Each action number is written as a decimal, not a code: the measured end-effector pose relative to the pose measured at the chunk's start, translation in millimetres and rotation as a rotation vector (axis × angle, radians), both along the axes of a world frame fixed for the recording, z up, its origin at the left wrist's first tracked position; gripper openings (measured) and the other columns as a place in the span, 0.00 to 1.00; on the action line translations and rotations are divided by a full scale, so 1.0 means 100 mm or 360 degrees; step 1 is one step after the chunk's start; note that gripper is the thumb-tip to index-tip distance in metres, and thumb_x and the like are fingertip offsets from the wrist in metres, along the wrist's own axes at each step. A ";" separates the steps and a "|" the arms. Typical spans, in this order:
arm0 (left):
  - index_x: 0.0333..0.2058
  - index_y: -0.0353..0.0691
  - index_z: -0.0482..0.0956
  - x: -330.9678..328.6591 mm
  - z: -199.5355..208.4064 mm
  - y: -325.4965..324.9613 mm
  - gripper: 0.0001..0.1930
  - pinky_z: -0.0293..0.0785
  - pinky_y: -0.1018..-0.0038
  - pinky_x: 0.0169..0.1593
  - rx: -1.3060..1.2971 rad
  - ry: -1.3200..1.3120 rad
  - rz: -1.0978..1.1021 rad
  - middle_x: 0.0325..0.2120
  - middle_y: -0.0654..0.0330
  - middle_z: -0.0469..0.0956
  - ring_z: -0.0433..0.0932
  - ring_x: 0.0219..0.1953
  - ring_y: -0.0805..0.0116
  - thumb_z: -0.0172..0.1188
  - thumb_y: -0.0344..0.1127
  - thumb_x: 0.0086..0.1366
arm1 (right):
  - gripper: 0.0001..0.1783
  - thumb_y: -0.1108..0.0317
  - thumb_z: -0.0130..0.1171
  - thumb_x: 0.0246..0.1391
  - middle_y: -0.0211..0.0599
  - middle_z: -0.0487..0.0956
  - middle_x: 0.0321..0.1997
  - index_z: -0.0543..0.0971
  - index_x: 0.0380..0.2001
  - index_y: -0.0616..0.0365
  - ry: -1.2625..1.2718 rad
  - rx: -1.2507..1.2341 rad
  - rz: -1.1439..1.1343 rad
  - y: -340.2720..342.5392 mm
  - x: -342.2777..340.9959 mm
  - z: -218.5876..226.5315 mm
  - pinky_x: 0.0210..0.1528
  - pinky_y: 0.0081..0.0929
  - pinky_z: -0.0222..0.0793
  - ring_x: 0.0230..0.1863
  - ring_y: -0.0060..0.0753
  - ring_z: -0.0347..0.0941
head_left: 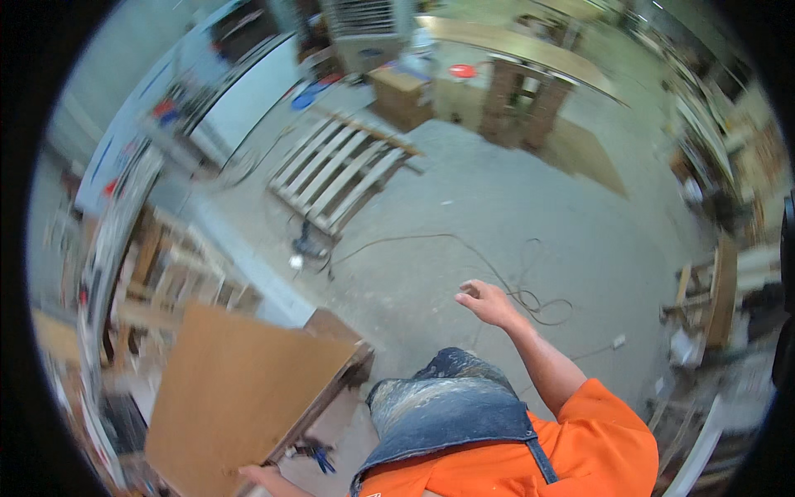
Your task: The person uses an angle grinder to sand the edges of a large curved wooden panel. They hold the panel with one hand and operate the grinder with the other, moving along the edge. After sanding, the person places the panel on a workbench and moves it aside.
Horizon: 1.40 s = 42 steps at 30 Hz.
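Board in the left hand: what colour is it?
Plain light brown board, clearest in the head view.

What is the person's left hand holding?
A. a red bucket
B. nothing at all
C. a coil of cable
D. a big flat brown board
D: the left hand grips the lower edge of a big flat brown board, tilted up over the workbench, while the right hand is held out in the air with nothing in it, above the grey floor.

board (240, 389): brown wood, matt, smooth face
floor (497, 207): grey concrete, rough, dusty
pallet (339, 170): pale bare wood slats
apron (451, 406): worn denim cloth, stained
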<state>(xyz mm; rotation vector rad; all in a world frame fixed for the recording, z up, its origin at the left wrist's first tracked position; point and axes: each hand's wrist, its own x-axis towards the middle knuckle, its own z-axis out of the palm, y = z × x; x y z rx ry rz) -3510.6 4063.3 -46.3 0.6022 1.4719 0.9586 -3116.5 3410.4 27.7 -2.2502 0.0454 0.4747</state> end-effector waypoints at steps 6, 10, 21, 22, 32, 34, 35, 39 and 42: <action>0.67 0.38 0.64 1.71 0.04 -1.65 0.41 0.74 0.46 0.60 -0.0108 0.0344 -0.0503 0.64 0.53 0.71 0.74 0.60 0.47 0.42 0.69 0.71 | 0.26 0.50 0.64 0.59 0.47 0.86 0.48 0.83 0.50 0.62 0.0051 0.0178 -0.0573 -1.92 -0.52 -0.03 0.56 0.39 0.76 0.51 0.45 0.82; 0.68 0.38 0.63 2.75 -0.08 -2.63 0.42 0.74 0.46 0.60 -0.0190 0.0471 -0.0851 0.64 0.53 0.71 0.73 0.60 0.46 0.42 0.70 0.70 | 0.23 0.52 0.64 0.59 0.44 0.87 0.47 0.84 0.48 0.61 0.0131 0.0400 -0.0997 -2.76 -0.77 -0.39 0.54 0.36 0.76 0.50 0.40 0.82; 0.69 0.38 0.60 5.12 -0.56 -4.67 0.45 0.73 0.45 0.60 -0.0319 0.0895 -0.1257 0.64 0.52 0.70 0.73 0.59 0.45 0.44 0.71 0.69 | 0.24 0.51 0.66 0.59 0.42 0.87 0.44 0.83 0.52 0.56 0.0239 0.0262 -0.1160 -4.49 0.09 -0.72 0.48 0.34 0.77 0.42 0.36 0.83; 0.69 0.38 0.59 5.33 -0.55 -4.83 0.45 0.73 0.45 0.60 -0.0324 0.0947 -0.1285 0.64 0.52 0.69 0.73 0.59 0.45 0.44 0.72 0.69 | 0.24 0.51 0.66 0.59 0.42 0.87 0.45 0.83 0.52 0.56 0.0285 0.0146 -0.1150 -4.72 0.18 -0.72 0.49 0.35 0.77 0.43 0.37 0.84; 0.73 0.39 0.50 8.40 -0.97 -7.70 0.52 0.73 0.47 0.53 -0.0319 0.0779 -0.2132 0.62 0.51 0.69 0.74 0.50 0.45 0.50 0.74 0.65 | 0.23 0.51 0.66 0.59 0.44 0.87 0.46 0.85 0.48 0.58 0.0168 0.0563 -0.1880 -6.83 0.71 -0.76 0.52 0.35 0.76 0.48 0.38 0.83; 0.68 0.32 0.60 9.09 -0.71 -9.30 0.46 0.75 0.46 0.51 -0.0086 0.0621 -0.2490 0.54 0.43 0.73 0.76 0.48 0.44 0.48 0.71 0.70 | 0.24 0.51 0.66 0.59 0.45 0.87 0.45 0.85 0.48 0.60 0.0173 0.0540 -0.1949 -7.38 0.74 -0.90 0.52 0.35 0.76 0.48 0.38 0.83; 0.65 0.34 0.64 9.43 -0.52 -9.78 0.41 0.74 0.52 0.42 -0.0040 0.0466 -0.2623 0.47 0.48 0.74 0.76 0.39 0.51 0.49 0.68 0.71 | 0.24 0.51 0.66 0.59 0.45 0.87 0.45 0.84 0.47 0.61 0.0152 0.0558 -0.1938 -7.68 0.89 -0.94 0.52 0.35 0.76 0.48 0.39 0.83; 0.59 0.38 0.70 9.82 0.17 -11.92 0.28 0.66 0.66 0.26 0.0122 0.0265 -0.2824 0.32 0.57 0.76 0.68 0.23 0.63 0.52 0.57 0.75 | 0.25 0.51 0.66 0.60 0.45 0.86 0.45 0.84 0.47 0.63 0.0059 0.0630 -0.1908 -8.95 1.24 -0.78 0.52 0.36 0.75 0.48 0.39 0.83; 0.45 0.42 0.72 9.94 0.33 -12.96 0.19 0.67 0.65 0.26 -0.0183 0.0176 -0.2818 0.29 0.58 0.75 0.72 0.23 0.64 0.53 0.54 0.75 | 0.19 0.58 0.64 0.61 0.36 0.86 0.42 0.84 0.47 0.63 0.0105 0.0523 -0.1842 -10.03 1.69 -0.56 0.45 0.31 0.77 0.40 0.27 0.81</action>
